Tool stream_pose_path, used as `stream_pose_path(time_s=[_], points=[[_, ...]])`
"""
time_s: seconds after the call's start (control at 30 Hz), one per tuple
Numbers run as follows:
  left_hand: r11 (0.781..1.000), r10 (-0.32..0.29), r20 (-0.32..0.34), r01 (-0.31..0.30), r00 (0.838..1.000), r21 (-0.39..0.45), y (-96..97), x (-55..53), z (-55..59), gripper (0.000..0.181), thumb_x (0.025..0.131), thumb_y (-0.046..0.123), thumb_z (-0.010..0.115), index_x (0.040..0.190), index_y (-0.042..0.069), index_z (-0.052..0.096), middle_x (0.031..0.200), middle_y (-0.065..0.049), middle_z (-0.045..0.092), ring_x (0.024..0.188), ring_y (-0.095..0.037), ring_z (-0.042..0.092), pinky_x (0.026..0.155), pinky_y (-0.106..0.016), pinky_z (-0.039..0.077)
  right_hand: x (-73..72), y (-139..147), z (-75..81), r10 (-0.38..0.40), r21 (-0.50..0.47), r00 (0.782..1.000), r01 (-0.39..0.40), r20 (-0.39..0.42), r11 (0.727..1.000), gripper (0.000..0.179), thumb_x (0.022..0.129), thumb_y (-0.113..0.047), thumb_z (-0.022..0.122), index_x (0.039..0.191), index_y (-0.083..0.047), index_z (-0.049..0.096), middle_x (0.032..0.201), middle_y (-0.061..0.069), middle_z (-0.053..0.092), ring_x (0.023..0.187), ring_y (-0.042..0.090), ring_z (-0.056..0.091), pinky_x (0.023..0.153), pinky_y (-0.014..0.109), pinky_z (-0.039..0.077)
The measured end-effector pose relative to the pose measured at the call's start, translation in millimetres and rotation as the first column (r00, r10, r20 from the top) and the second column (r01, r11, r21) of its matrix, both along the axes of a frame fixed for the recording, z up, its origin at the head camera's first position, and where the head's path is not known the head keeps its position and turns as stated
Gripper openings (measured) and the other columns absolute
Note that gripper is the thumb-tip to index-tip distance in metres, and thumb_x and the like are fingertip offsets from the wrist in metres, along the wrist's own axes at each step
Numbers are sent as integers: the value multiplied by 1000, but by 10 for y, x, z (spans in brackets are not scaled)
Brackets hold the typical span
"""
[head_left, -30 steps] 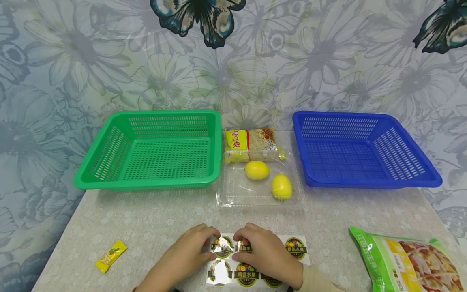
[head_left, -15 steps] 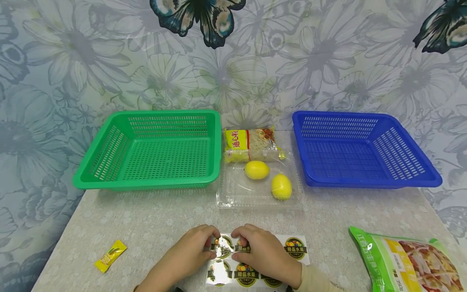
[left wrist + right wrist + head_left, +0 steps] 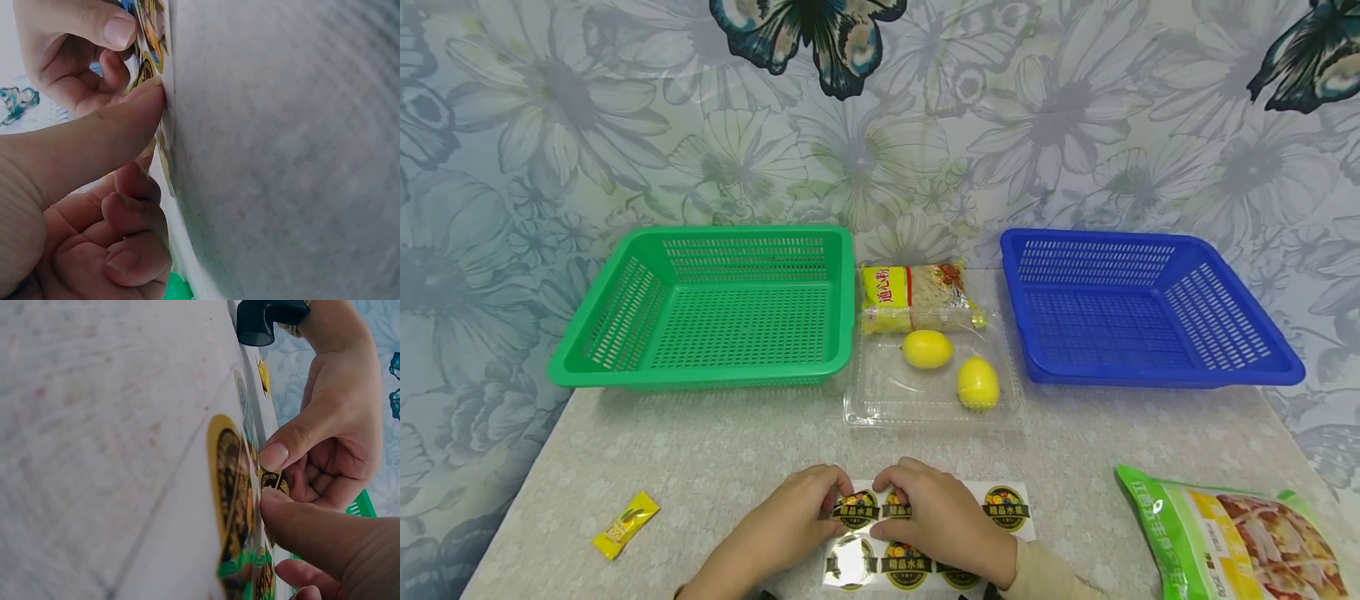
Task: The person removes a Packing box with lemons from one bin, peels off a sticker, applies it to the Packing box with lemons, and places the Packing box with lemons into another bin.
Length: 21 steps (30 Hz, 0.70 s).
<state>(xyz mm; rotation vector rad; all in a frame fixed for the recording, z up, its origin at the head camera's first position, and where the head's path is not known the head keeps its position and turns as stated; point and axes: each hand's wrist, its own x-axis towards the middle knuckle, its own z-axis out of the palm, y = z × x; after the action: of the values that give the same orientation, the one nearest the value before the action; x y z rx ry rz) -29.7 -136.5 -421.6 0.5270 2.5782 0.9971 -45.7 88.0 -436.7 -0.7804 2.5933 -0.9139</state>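
A sheet of round black-and-gold stickers [image 3: 1015, 535] lies flat at the front of the table. My left hand [image 3: 793, 512] and right hand [image 3: 943, 521] face each other over its upper left part. Between them is one sticker [image 3: 856, 510], with a fruit picture and gold lettering. Each hand pinches it from its own side, fingers curled. In the right wrist view, both thumb tips meet the edge of this sticker [image 3: 272, 480], which stands up from the sheet. My right hand partly covers the neighbouring stickers.
Behind stand a green basket [image 3: 700, 383] and a blue basket [image 3: 1165, 382]. Between them, a clear plastic container [image 3: 887, 408] and two lemons [image 3: 927, 349] sit before a yellow pasta bag [image 3: 887, 287]. A small yellow packet [image 3: 626, 525] lies left, a green food bag [image 3: 1232, 533] right.
The bright glare on the sticker between my hands has gone, and its lettering now shows plainly. My hands have shifted only slightly; the baskets, lemons and bags stay put.
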Motion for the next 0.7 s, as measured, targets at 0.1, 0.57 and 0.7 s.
stream_pose_path(time_s=[0.1, 0.57, 0.7], points=[[1000, -4, -13, 4, 1000, -5, 4, 3, 7, 28, 77, 7, 82, 98, 14, 63, 77, 9, 49, 71, -3, 43, 63, -22, 41, -5, -14, -5, 2, 7, 1000, -2, -1, 1000, 38, 81, -41, 81, 111, -23, 68, 82, -16, 50, 70, -2, 44, 61, 16, 40], [1000, -8, -44, 7, 999, -21, 6, 3, -3, 34, 79, 10, 81, 109, 10, 64, 76, 9, 49, 68, -1, 42, 61, -19, 41, -26, -59, -20, 8, -84, 995, 1, 98, 996, 23, 82, -23, 82, 100, -23, 67, 80, -13, 50, 68, -2, 43, 60, 15, 41], [1000, -6, -49, 6, 999, -3, -8, -3, -25, 33, 78, 10, 82, 105, 12, 63, 74, 9, 49, 66, 0, 42, 59, -19, 40, -20, -51, -38, 41, -109, 996, -32, 81, 994, 25, 83, -19, 80, 103, -27, 66, 91, -16, 58, 81, -4, 52, 71, 16, 48]])
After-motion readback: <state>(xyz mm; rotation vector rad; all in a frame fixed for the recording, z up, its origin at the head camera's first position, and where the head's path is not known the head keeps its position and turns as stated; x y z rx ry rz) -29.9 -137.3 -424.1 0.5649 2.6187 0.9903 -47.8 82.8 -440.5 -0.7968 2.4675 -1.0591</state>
